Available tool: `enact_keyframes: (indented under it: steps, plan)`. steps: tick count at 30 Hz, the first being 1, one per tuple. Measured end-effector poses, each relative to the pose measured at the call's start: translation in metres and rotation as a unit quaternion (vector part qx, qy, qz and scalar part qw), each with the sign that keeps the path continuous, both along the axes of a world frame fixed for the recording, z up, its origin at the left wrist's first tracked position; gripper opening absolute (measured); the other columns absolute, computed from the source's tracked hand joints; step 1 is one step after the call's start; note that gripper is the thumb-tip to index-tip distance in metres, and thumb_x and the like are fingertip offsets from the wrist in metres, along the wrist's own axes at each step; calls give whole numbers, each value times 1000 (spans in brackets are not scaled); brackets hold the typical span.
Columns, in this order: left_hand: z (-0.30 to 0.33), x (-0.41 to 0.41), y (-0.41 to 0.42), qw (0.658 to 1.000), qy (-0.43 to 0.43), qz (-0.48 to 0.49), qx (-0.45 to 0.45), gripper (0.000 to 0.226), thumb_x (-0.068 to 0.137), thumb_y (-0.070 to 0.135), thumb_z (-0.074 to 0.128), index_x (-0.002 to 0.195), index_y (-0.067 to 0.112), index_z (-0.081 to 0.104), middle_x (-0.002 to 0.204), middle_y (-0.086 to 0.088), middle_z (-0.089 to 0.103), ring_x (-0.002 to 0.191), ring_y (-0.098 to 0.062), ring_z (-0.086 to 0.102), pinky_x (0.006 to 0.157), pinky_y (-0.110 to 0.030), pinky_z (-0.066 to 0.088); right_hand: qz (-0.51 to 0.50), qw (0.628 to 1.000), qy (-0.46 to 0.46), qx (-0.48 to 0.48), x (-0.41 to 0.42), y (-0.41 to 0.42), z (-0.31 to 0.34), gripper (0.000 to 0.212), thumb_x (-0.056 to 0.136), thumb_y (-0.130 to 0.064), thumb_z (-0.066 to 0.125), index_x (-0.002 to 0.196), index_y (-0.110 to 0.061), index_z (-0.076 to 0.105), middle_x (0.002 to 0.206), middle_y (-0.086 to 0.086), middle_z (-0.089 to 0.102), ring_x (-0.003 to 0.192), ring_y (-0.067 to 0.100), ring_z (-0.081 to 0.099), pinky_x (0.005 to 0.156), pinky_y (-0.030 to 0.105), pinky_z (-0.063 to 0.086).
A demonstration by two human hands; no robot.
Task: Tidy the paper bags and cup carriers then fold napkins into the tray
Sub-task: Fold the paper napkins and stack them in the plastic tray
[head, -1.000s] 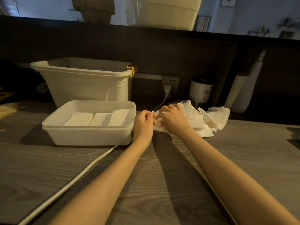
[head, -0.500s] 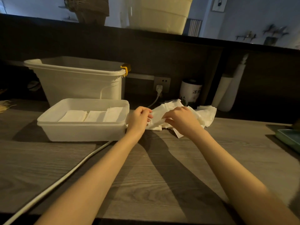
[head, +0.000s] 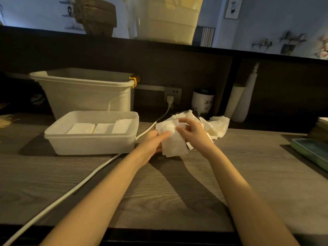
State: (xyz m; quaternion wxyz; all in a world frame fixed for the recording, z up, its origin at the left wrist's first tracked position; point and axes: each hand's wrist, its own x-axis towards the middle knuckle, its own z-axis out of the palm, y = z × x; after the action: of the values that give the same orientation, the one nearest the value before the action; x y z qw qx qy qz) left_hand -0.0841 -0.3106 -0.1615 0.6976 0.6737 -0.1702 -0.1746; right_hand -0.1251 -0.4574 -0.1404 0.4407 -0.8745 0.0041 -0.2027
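Three folded napkins [head: 99,128] already lie in the tray [head: 92,144] on the tabletop [head: 159,189]. Left hand [head: 150,143] and right hand [head: 193,134] both pinch one thin, creased napkin [head: 173,142] just beside the tray; uneven pulling could tear it or skew the fold.

I stand at a grey wood-grain table [head: 177,192] in dim, warm light. Behind it rises a dark panel [head: 106,55] with a wall socket [head: 173,95] in the middle. In the upper right, a pale blue wall [head: 266,20] carries a small framed picture [head: 233,8].
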Motion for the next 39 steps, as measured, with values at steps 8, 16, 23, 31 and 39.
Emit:
enact_keyframes:
  steps: [8,16,23,31,39]
  plan:
    - [-3,8,-4,994,4,93,63,21,95,21,51,114,14,56,105,-3,62,103,-21,59,92,-43,49,-98,988,-77,-95,7,4,-13,26,91,-24,61,116,-18,56,106,-5,50,82,2,47,63,9,40]
    - [1,2,-4,997,5,81,16,15,98,29,43,107,20,52,107,-2,61,103,-20,59,91,-42,50,-72,997,-22,-24,2,9,-15,40,87,-33,64,120,-16,51,92,-9,53,77,2,50,62,13,44]
    - [1,-3,-7,997,26,74,-15,32,98,30,42,124,14,50,108,-6,62,104,-24,60,94,-47,49,-46,997,13,66,0,10,-13,52,82,-33,70,126,-15,49,103,-1,58,92,12,58,70,23,52]
    - [4,-11,-8,966,208,14,-150,36,99,40,35,126,21,50,111,-10,62,97,-27,61,74,-41,53,5,981,51,186,-7,9,-8,29,91,-26,58,117,-12,59,100,-4,64,93,11,64,68,20,53]
    - [9,-12,-4,965,216,35,-144,22,99,35,37,102,22,55,94,-8,63,86,-24,60,72,-40,51,4,972,63,227,-8,12,-4,41,87,-23,65,125,-13,53,113,0,63,100,16,63,79,30,56]
